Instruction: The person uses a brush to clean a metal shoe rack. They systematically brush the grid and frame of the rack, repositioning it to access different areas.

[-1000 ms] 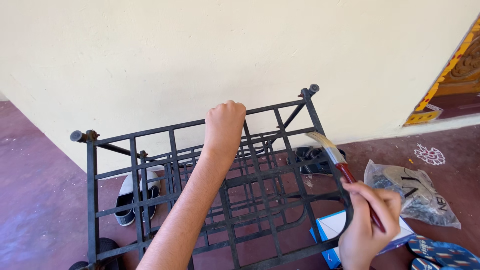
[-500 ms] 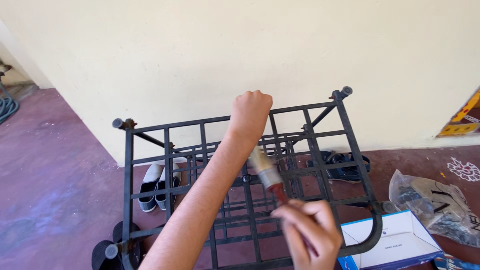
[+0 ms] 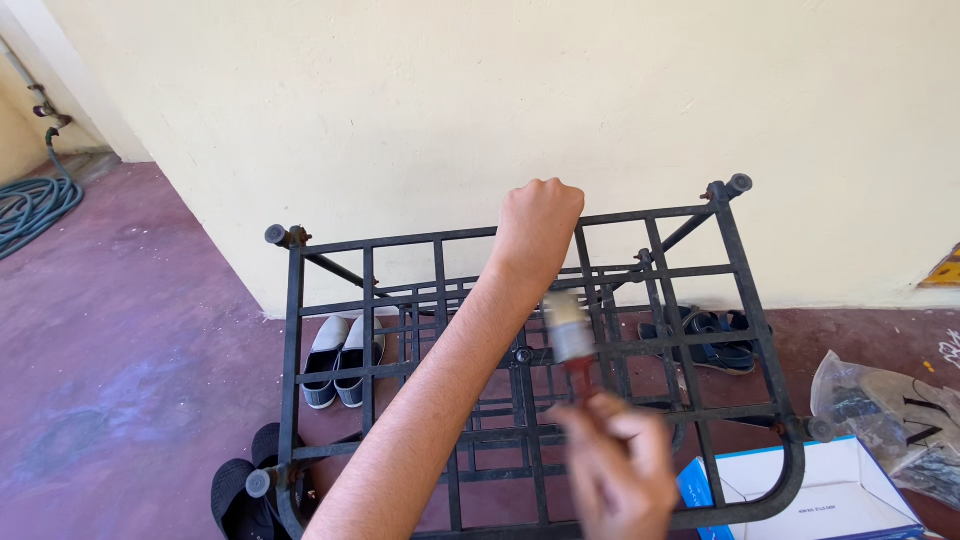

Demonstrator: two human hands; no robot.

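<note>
So the black metal grid frame [image 3: 520, 370] is tipped up in front of the cream wall [image 3: 400, 100], with its top bar right under the left hand [image 3: 538, 225], which is curled into a fist around that bar near the middle. The left forearm runs down diagonally across the grid toward the bottom edge of the view. Just below and a bit to the right of that fist is the paintbrush [image 3: 570, 335], pale bristle end pointing up and sitting over the grid bars, reddish-brown handle going down into the right hand [image 3: 620, 470]. That hand is blurry, but the fingers are bunched together pinching the handle; can't tell if the bristles are actually touching the metal or just over it. Behind the bars, left of the forearm, there's a pair of white slip-on shoes [image 3: 338, 360] on the maroon floor [image 3: 120, 350], and lower left a pair of dark flip-flops [image 3: 240, 490] by the frame's corner. Right of the brush, through the grid, some dark blue sandals [image 3: 715, 340]. Right of the right hand sits a white and blue cardboard box [image 3: 830, 500], with a crumpled plastic bag [image 3: 890, 410] just beyond it. Way off past the left side, a green garden hose [image 3: 35, 200] is coiled by the wall.
</note>
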